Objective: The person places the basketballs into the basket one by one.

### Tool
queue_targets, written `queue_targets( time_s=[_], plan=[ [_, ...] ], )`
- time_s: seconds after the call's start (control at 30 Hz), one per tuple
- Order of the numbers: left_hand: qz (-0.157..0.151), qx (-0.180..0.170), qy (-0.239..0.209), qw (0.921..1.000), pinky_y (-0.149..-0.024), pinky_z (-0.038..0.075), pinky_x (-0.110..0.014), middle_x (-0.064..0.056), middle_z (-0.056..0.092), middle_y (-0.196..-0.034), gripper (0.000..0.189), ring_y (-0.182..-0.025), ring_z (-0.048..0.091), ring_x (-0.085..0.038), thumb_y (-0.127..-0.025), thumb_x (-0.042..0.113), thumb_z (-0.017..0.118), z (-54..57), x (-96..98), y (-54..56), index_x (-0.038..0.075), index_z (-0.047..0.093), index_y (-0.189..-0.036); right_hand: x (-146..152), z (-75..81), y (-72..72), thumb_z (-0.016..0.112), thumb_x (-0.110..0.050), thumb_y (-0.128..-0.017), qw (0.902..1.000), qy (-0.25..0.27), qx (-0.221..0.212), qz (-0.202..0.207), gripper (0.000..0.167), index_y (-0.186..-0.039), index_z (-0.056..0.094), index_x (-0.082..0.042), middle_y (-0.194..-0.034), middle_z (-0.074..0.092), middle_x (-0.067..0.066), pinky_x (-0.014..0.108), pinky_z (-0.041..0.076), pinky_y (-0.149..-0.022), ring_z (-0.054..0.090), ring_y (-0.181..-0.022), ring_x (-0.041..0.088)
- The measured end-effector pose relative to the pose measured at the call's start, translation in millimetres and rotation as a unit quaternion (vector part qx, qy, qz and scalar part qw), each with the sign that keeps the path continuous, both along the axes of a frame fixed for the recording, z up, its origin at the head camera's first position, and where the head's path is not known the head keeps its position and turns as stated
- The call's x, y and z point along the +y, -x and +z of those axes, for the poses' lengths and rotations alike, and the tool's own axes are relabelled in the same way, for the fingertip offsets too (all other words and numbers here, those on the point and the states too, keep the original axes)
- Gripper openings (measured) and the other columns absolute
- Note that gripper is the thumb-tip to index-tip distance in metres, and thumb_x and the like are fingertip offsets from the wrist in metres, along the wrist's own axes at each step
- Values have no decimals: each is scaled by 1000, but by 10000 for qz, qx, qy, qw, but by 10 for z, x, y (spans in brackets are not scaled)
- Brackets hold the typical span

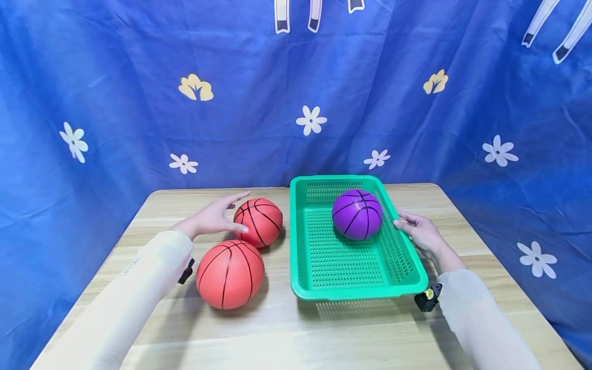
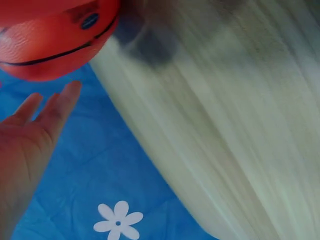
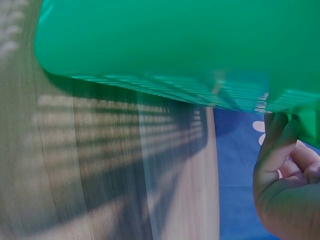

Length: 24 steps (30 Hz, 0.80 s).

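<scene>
Hands differ: the left hand (image 1: 209,218) spreads thumb and fingers beside the far red ball (image 1: 264,221), contact unclear, while the right hand (image 1: 420,232) pinches the rim of the green basket (image 1: 342,295). Only the head view looks into that basket, where one purple ball (image 1: 357,215) sits toward the right wall. Left of it on the table (image 1: 277,339), the near red ball (image 1: 230,275) stands in front of the far one. The left wrist view adds a dark oval mark (image 2: 90,21) on a red ball; the frame edge crops ball and hand. From the right wrist, the basket's outer side and striped shadow (image 3: 120,120) appear, its top cut off.
</scene>
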<state>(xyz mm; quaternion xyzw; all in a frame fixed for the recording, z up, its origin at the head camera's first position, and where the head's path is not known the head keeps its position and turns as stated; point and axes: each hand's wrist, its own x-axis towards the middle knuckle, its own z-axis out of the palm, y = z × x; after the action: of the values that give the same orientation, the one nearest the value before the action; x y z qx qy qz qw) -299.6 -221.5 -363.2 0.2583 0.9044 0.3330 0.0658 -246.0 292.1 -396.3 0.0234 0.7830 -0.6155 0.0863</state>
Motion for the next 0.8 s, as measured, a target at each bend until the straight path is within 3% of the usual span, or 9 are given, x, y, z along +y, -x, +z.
queue_targets(
  time_s=[0.33,0.6,0.8],
  plan=[
    [-284,53,-181,9994,-99,34,-59,-24,44,-138,92,-123,43,-42,-73,21,84,-156,61,52,5,32,-147,0,8,-2,56,-29,-97,10000,-99,-12,6,60,-148,32,-8,-132,50,25,34,55,-78,66,-88,13],
    [-128,82,-329,9993,-91,45,-56,-21,50,-132,88,-115,51,-39,-71,20,85,-179,85,34,9,37,-144,5,19,-2,56,-25,-98,9999,119,-10,-44,59,-148,32,-7,-119,60,14,33,55,-76,66,-86,13],
    [138,249,-226,9993,-86,49,-52,-19,53,-128,86,-110,54,-38,-69,22,86,-196,47,58,13,41,-141,-3,12,0,55,-25,-98,10000,14,-10,-7,59,-148,31,-7,-124,56,17,34,55,-77,66,-87,13]
  ],
)
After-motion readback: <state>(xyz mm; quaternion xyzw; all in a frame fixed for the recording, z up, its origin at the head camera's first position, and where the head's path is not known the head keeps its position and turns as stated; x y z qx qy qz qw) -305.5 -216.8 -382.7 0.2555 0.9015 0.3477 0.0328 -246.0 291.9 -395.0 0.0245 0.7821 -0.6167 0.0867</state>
